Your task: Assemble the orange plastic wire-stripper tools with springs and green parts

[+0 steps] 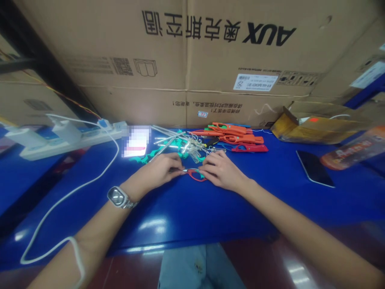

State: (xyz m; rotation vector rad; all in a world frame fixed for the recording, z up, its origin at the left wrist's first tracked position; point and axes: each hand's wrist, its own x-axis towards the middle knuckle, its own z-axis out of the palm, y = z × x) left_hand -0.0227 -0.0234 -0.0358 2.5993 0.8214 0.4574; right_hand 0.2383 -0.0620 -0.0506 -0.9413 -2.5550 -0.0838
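My left hand (161, 170) and my right hand (221, 170) meet at the middle of the blue table (192, 208). Between them lies a small pair of scissors with a red handle (196, 175). Left fingers pinch its metal blade end; right fingers close on the red handle. A watch (118, 197) is on my left wrist. Just behind the hands lies a heap of loose metal blades (180, 142) and teal handle parts (141, 159). Farther back, a pile of orange-red scissors (234, 134).
A big cardboard box (192, 60) walls off the back. A white power strip with plugs (66, 136) and a white cable (75, 188) lie left. A dark phone (314, 167), an open yellow box (303, 126) and an orange packet (355, 148) lie right.
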